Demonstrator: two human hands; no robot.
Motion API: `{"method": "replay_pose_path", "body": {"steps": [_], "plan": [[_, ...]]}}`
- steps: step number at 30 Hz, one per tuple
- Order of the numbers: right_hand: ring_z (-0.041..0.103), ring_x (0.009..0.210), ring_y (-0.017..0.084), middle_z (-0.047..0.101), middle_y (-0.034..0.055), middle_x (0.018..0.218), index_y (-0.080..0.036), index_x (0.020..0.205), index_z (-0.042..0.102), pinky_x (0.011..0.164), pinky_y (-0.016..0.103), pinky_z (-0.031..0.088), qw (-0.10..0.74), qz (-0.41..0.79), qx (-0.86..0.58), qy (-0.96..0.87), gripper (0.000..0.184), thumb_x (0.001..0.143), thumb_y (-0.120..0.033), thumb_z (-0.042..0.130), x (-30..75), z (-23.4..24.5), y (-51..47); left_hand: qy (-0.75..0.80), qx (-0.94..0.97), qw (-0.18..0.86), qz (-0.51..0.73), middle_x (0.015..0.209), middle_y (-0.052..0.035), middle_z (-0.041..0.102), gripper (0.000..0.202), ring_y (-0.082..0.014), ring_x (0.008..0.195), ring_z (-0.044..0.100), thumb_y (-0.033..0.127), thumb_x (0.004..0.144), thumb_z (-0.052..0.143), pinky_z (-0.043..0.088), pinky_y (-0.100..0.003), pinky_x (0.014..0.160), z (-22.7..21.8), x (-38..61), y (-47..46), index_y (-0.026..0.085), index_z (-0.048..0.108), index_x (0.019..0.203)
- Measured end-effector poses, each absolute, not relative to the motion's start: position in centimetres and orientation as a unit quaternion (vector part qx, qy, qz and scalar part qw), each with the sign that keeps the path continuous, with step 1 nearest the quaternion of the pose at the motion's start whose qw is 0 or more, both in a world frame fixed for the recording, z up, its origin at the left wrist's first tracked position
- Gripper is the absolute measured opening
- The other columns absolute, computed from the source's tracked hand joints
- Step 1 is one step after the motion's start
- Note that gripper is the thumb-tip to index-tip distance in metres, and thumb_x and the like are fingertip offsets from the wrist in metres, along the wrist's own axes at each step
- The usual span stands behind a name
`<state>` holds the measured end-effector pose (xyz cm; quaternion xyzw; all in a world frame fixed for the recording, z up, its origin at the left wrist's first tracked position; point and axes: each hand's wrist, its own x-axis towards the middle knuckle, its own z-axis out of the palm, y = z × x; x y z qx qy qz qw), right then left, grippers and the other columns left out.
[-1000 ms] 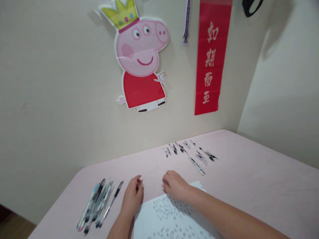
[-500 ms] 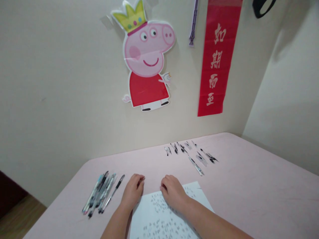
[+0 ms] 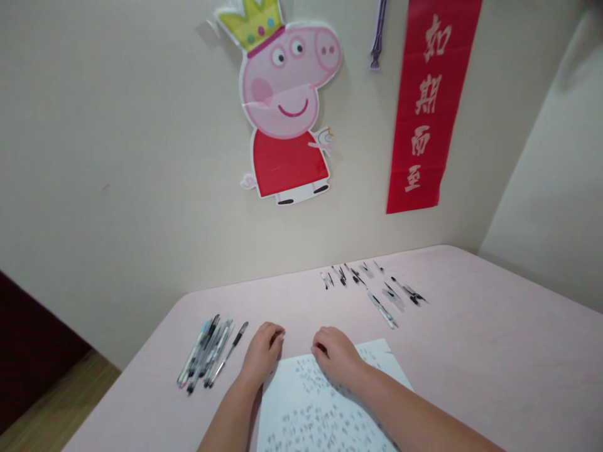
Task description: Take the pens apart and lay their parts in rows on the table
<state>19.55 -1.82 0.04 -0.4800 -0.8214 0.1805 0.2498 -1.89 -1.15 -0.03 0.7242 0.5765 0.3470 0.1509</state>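
Observation:
My left hand (image 3: 265, 349) rests at the upper left edge of a white sheet of paper (image 3: 320, 402) covered in handwriting. Its fingers curl loosely inward, and no object shows in them. My right hand (image 3: 338, 355) lies over the top part of the sheet, fingers bent down into a loose fist, with nothing visible in it. Left of my left hand lies a bundle of pens (image 3: 207, 355), and a single pen with a black grip (image 3: 229, 353) sits at the bundle's right side, nearest that hand.
Pen parts (image 3: 355, 274) are spread in small groups toward the back of the pink-covered table (image 3: 494, 351), with a white pen piece (image 3: 382, 310) in front of them. A pig cutout (image 3: 289, 113) and a red banner (image 3: 431, 113) hang on the wall behind.
The camera view has turned slightly, so the whole scene sits a little farther right and higher. Both hands keep about the same places by the paper; the pens lie as before.

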Motion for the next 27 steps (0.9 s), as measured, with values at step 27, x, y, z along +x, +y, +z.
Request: {"method": "replay_pose_path", "body": {"steps": [27], "plan": [[0.053,0.078,0.016,0.062,0.0031,0.078,-0.017,0.073,0.063,0.071,0.026,0.035,0.276,0.204,-0.459,-0.820,0.013,0.076,-0.012,0.051,19.9,-0.4,-1.5,0.741,0.639,-0.149,0.144,0.100,-0.0121,0.061,0.033,-0.0222,0.096,0.057,0.007,0.085,0.037,0.042,-0.032,0.085,-0.9,-7.5,-0.6,0.011,0.060,0.109]]}}
